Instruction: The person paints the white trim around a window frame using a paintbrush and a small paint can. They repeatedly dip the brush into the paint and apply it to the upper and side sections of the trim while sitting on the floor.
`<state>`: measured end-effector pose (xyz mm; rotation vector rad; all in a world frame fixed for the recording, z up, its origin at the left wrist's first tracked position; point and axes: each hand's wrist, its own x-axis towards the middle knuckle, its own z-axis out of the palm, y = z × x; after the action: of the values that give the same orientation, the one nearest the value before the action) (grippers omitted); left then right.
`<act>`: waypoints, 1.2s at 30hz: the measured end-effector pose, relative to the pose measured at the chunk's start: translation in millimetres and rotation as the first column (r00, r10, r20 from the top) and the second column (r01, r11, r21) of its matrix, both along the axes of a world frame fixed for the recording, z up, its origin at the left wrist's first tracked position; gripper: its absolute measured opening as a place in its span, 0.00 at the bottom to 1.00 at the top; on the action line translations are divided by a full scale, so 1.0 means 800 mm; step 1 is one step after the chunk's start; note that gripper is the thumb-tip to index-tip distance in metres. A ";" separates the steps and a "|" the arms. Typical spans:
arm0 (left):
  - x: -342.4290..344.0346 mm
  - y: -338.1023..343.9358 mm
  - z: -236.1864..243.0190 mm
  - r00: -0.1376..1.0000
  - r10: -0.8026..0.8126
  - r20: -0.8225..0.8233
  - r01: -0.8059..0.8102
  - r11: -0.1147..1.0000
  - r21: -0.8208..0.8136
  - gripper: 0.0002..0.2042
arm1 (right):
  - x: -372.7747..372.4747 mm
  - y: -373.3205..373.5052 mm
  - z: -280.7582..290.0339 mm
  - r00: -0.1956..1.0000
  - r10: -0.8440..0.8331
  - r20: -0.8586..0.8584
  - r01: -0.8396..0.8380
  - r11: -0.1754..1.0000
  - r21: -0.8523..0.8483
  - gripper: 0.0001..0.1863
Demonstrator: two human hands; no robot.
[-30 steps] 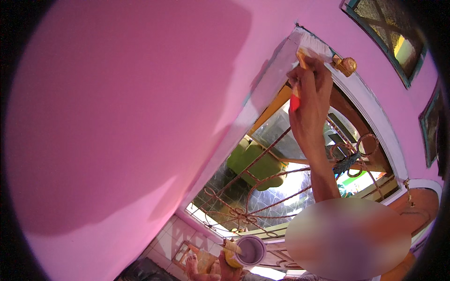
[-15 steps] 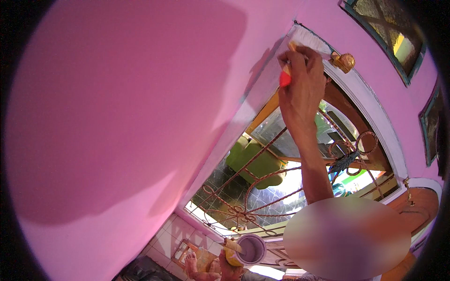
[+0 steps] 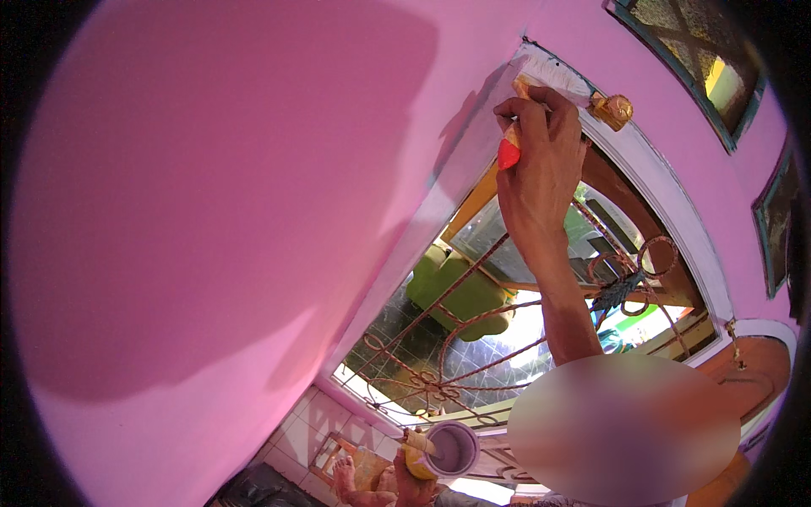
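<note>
My right hand [image 3: 541, 177] is closed on a paintbrush with a wooden and red handle [image 3: 508, 155], held up at the top corner of the white-painted window frame [image 3: 557, 68]. The bristles are mostly hidden by my fingers. Beside my fingers is a brass-coloured fitting [image 3: 612, 111] on the frame. Low in the view, my left hand [image 3: 410, 477] holds a yellow pot [image 3: 452, 448] with light purple paint and a pale stick or handle in it. Below the frame is a twisted iron grille [image 3: 435, 380] over the opening.
A pink wall [image 3: 211, 211] fills the left. Small green-framed windows [image 3: 676, 68] are at upper right. Through the grille is a green object [image 3: 456, 300] on a tiled floor. Bare feet [image 3: 346, 477] stand near a wooden board [image 3: 367, 465]. A blurred oval hides the lower right.
My right hand and brush have shifted left and a little upward along the frame's top corner since a second ago. My left hand and the pot stay in about the same place.
</note>
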<state>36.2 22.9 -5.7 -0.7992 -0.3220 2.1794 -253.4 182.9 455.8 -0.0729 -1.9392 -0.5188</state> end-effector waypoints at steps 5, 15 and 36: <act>-0.005 -0.006 0.018 0.967 -0.166 -0.193 0.128 0.973 -0.194 0.30 | -0.007 0.006 -0.001 1.000 -0.027 0.000 0.027 1.000 -0.016 0.18; 0.017 0.011 -0.029 0.962 -0.092 -0.256 0.099 0.995 0.016 0.27 | 0.010 0.007 0.008 0.962 0.272 0.000 -0.272 0.960 -0.072 0.20; -0.014 0.001 0.037 0.978 -0.058 -0.199 0.031 0.990 -0.137 0.32 | 0.041 0.025 -0.026 0.976 0.099 0.195 -0.098 0.995 -0.015 0.17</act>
<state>25.3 23.8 23.9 -0.6414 -0.0559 2.2350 -220.5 202.8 435.2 0.0738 -2.1239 -0.4692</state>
